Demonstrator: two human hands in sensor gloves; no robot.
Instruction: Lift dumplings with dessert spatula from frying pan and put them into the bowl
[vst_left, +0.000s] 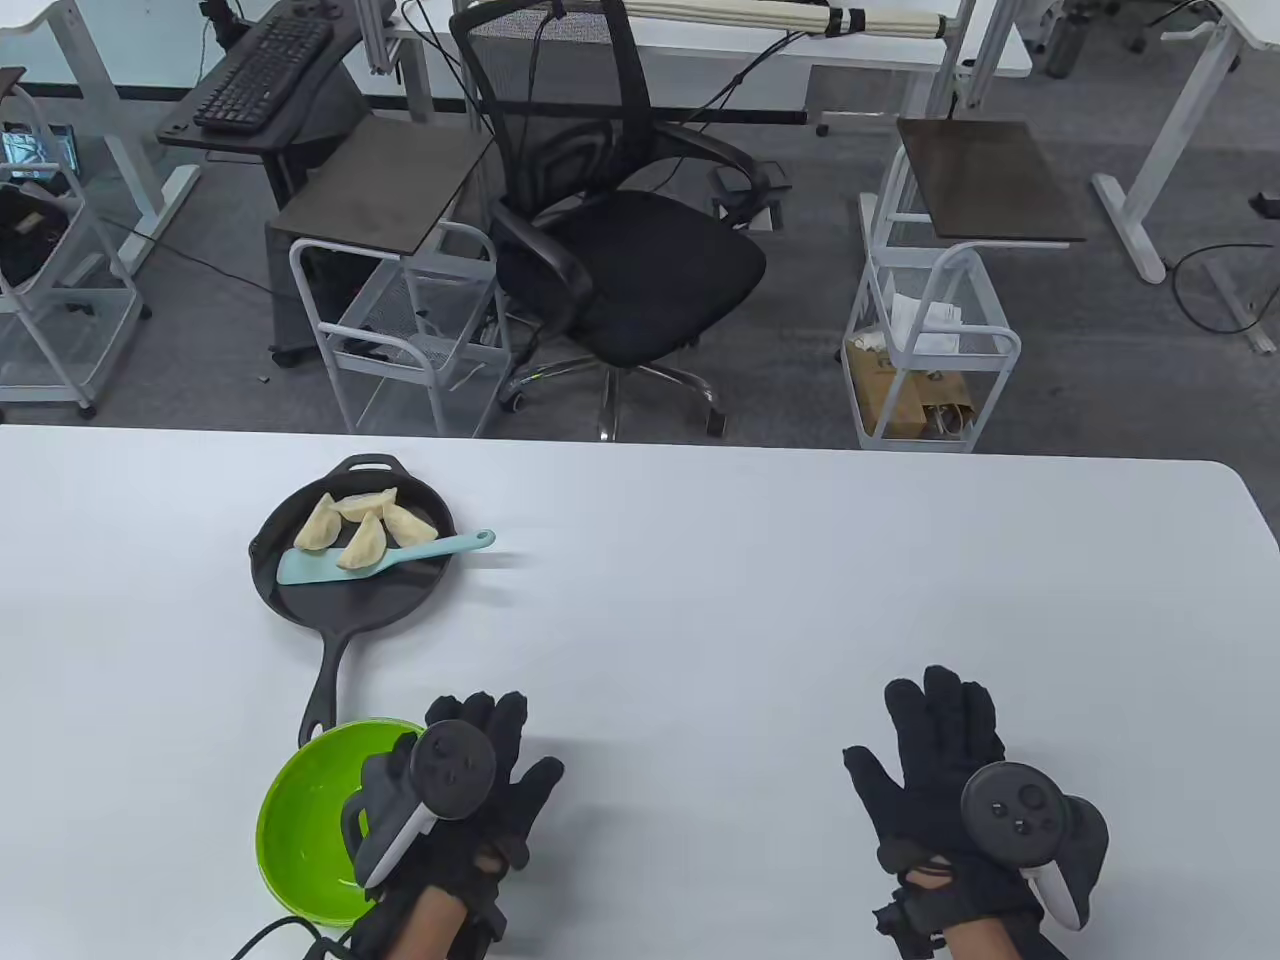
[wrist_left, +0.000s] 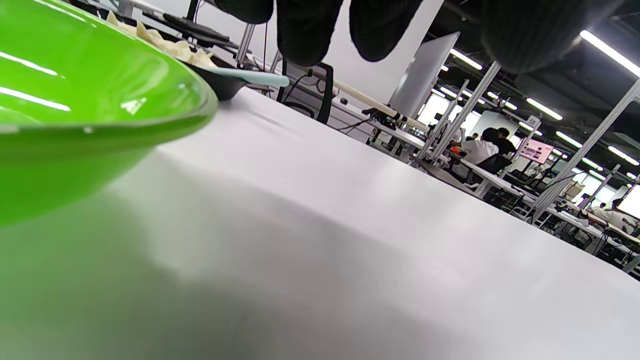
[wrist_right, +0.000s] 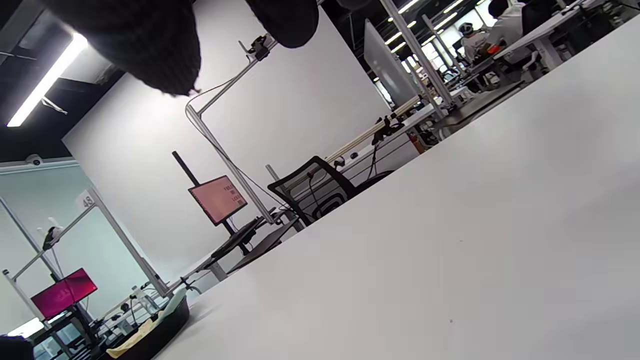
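Overhead view facing the table (vst_left: 700, 600), both wrist views low, tilted, sharing its surface.

An open-plan lab or office; rows of white desks (wrist_left: 500, 175), monitors (wrist_right: 218, 198), a mesh office chair (vst_left: 610, 230), wire carts (vst_left: 930, 340).

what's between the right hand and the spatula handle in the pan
Only bare white table lies between the right hand and the spatula handle; the table view shows it.
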